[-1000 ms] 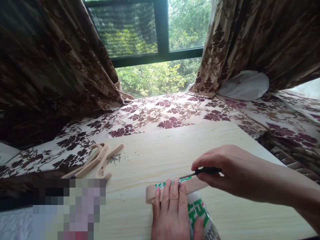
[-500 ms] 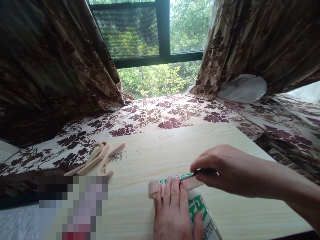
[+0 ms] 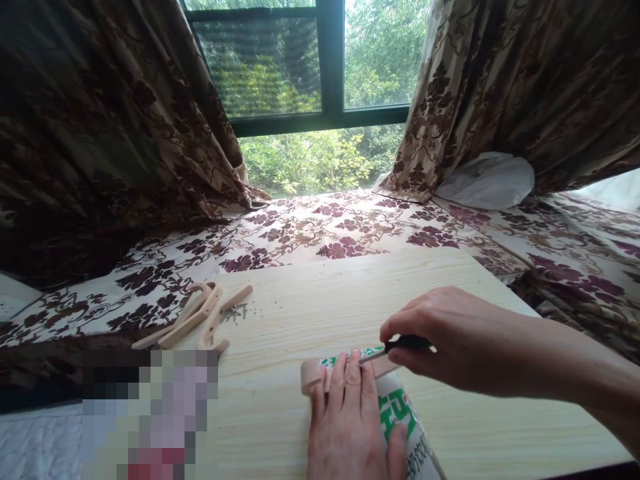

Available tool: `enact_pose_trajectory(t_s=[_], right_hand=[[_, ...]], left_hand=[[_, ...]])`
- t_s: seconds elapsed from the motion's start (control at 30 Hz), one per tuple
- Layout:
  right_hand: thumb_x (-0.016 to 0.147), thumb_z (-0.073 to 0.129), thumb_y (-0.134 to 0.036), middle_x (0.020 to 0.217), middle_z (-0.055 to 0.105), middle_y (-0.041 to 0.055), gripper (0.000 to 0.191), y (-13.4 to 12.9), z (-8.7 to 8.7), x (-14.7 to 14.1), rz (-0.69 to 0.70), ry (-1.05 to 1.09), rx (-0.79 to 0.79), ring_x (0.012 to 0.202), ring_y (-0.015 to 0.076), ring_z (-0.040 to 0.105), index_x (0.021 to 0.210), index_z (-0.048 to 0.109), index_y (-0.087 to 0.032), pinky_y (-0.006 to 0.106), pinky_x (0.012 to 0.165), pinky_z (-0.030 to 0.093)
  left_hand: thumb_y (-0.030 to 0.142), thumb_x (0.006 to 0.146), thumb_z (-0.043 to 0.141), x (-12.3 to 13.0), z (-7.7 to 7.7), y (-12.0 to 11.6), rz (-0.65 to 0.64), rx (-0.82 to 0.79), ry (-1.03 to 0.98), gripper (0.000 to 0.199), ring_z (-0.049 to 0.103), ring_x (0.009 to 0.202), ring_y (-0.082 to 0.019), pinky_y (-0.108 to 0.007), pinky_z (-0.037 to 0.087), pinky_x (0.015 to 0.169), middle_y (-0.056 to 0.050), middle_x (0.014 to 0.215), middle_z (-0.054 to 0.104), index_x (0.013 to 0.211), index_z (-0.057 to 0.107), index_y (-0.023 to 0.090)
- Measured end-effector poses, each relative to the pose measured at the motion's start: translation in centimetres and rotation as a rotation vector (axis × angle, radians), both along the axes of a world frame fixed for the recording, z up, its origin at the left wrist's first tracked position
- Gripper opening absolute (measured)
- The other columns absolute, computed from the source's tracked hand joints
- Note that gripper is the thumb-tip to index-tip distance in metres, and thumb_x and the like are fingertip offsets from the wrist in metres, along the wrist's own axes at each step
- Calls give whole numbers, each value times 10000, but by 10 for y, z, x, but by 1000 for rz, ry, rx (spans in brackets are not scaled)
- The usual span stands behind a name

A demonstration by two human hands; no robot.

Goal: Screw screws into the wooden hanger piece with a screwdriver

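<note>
My right hand is closed around the black handle of a screwdriver. Its metal shaft points left, and the tip ends by my left fingertips, where I cannot make out what it touches. My left hand lies flat with fingers stretched, pressing on a pale curved wooden piece. Under that hand is a plastic package with green and black print, partly covered by it. At the left edge of the board rest several similar curved wooden pieces, with small screws scattered beside them.
Everything sits on a light wood-grain board. Beyond it spreads a floral cloth up to the window, between patterned curtains. A white plastic bag lies at the back right. A blurred patch hides the lower left.
The view has shifted very slightly. Both hands keep nearly the same place, with the screwdriver still in my right hand and my left hand on the wooden piece.
</note>
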State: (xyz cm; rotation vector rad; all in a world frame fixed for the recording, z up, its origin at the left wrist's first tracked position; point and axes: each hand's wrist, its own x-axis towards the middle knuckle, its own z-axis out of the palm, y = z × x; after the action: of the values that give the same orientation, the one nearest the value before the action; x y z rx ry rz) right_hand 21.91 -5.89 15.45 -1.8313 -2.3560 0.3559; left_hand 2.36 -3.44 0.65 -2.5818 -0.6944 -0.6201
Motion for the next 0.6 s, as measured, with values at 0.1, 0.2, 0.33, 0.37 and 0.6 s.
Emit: enact_pose_trajectory(t_s=[0.1, 0.2, 0.33, 0.37, 0.6], right_hand=[[863, 518, -254, 673, 691, 37, 195, -3, -3, 5, -45, 51, 45, 618, 156, 603, 855, 710, -222, 246, 570, 348], [853, 530, -239, 685, 699, 51, 192, -5, -6, 8, -31, 78, 35, 634, 166, 615, 859, 721, -215, 247, 584, 368], [847, 529, -222, 689, 702, 51, 194, -6, -5, 8, -7, 74, 16, 636, 167, 616, 844, 723, -216, 245, 580, 368], [848, 525, -216, 689, 701, 52, 198, -5, -4, 7, -3, 70, 15, 633, 165, 614, 839, 723, -214, 244, 577, 365], [857, 507, -202, 660, 685, 40, 220, 4, 1, 1, 60, 22, -29, 609, 148, 592, 754, 701, -208, 246, 559, 334]], left_hand=[[525, 867, 409, -1, 0, 0, 4, -4, 9, 614, 477, 1217, -258, -421, 325, 993, -89, 1337, 520, 1303, 464, 96], [518, 864, 416, -1, 0, 0, 3, -8, 12, 610, 464, 1230, -263, -425, 310, 1004, -90, 1348, 507, 1304, 463, 99], [508, 862, 423, -1, 0, 1, -8, -3, 19, 596, 464, 1230, -269, -432, 294, 1009, -97, 1348, 506, 1293, 474, 100], [507, 863, 423, -1, 0, 1, -10, 0, 21, 594, 466, 1229, -269, -431, 293, 1008, -98, 1349, 505, 1292, 474, 100], [495, 862, 431, -3, 1, -1, -12, -16, 18, 586, 461, 1237, -277, -442, 287, 1016, -106, 1352, 500, 1288, 474, 96]])
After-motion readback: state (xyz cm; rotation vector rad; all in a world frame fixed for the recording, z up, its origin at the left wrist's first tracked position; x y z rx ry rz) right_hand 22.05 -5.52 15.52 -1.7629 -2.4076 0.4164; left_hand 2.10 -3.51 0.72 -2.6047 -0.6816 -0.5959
